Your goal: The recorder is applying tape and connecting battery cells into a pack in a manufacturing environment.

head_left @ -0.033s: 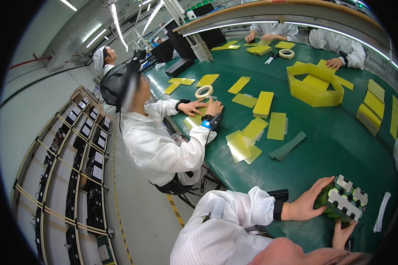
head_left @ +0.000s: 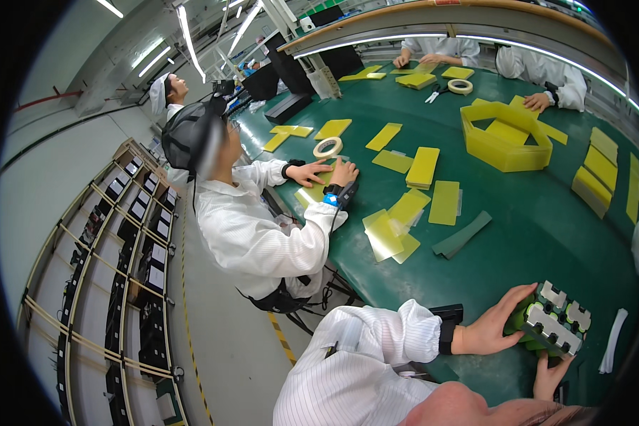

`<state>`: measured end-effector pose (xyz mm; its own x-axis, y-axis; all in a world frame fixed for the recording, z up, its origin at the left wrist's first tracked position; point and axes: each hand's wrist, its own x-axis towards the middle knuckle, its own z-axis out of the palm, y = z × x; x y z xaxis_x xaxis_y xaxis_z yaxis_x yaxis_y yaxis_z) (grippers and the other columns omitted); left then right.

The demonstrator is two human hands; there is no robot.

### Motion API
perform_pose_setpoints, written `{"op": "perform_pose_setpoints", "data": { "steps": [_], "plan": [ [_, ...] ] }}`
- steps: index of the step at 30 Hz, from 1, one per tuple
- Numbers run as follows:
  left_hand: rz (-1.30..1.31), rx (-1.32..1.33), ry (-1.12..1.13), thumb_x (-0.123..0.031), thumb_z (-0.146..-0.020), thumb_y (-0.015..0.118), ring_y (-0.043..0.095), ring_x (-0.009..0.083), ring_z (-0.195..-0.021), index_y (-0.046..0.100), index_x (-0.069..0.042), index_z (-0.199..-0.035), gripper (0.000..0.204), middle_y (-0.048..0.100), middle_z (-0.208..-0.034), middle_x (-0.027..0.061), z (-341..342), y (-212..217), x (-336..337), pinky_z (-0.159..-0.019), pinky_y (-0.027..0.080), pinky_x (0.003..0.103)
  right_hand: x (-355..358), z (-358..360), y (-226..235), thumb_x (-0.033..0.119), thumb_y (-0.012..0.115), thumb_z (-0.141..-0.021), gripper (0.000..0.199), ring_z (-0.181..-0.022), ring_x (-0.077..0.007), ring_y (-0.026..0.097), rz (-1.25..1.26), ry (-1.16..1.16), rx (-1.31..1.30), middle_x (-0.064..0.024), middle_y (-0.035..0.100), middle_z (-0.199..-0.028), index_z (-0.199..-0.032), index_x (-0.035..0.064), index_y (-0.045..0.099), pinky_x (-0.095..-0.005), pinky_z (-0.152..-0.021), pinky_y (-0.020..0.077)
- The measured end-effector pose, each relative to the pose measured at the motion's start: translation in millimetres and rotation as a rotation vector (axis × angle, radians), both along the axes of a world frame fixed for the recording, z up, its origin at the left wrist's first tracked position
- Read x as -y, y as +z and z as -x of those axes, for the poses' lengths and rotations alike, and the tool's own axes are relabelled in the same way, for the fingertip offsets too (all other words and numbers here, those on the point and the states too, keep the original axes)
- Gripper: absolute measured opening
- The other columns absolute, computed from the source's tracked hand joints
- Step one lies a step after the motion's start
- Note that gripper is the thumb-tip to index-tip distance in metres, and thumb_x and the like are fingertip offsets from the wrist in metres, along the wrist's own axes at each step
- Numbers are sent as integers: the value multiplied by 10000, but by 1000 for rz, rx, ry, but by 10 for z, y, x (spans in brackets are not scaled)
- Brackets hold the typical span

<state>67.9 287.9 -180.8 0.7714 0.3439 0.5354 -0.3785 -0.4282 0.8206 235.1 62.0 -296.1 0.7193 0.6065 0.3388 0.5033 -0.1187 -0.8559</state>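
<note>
At the lower right I hold a battery pack (head_left: 555, 328), a block of green cells capped with notched silver metal strips. It is tilted, so its metal-stripped face shows. My left hand (head_left: 488, 331) grips its left side, thumb and fingers wrapped around the green cells. From below, my right hand (head_left: 551, 378) closes on the lower edge; part of that hand is hidden. A white strip (head_left: 613, 341) lies on the table to the right of the pack. Farther up from my left hand is a dark green strip bundle (head_left: 462, 235).
Yellow sheets (head_left: 444, 203) lie scattered over the green table (head_left: 376, 273). A yellow hexagonal ring (head_left: 505, 156), tape rolls (head_left: 328, 148) and scissors (head_left: 434, 94) are farther off. A co-worker (head_left: 245, 227) sits at the left, hands on a sheet. Others work across the table.
</note>
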Motion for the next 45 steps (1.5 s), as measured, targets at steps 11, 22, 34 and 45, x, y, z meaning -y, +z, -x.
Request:
{"op": "perform_pose_setpoints", "data": {
  "steps": [11,22,34,45],
  "plan": [
    [2,-10,-4,7,-712,636,296,359,-1359,194,-5,-1450,860,272,-1462,204,-2,-35,-5,-1119,263,399,-136,95,234,-49,606,-831,798,-1183,-230,441,-156,-13,-210,-161,449,-1298,-1473,11,135,-344,-1031,318],
    [28,-11,12,-2,-729,646,309,365,-1351,236,-2,-1408,793,296,-1431,215,-15,-94,14,-1110,270,394,-302,130,459,-107,593,-736,878,-1256,-251,387,-255,-17,-238,-158,363,-1387,-1485,55,164,-356,-1061,304],
    [17,20,26,-4,-703,634,391,364,-1286,202,13,-1408,827,310,-1387,210,-45,-119,31,-1082,320,391,10,-408,-502,-5,620,-862,875,-1321,-268,333,-196,-58,-343,-182,272,-1476,-1508,51,32,-370,-1089,272],
    [34,9,-8,3,-696,604,355,371,-1305,155,28,-1430,861,285,-1392,227,-92,-133,47,-1094,292,390,228,-861,-1076,47,591,-896,833,-1342,-269,303,-61,-60,-267,-177,249,-1494,-1507,41,25,-371,-1098,248]
  ]
}}
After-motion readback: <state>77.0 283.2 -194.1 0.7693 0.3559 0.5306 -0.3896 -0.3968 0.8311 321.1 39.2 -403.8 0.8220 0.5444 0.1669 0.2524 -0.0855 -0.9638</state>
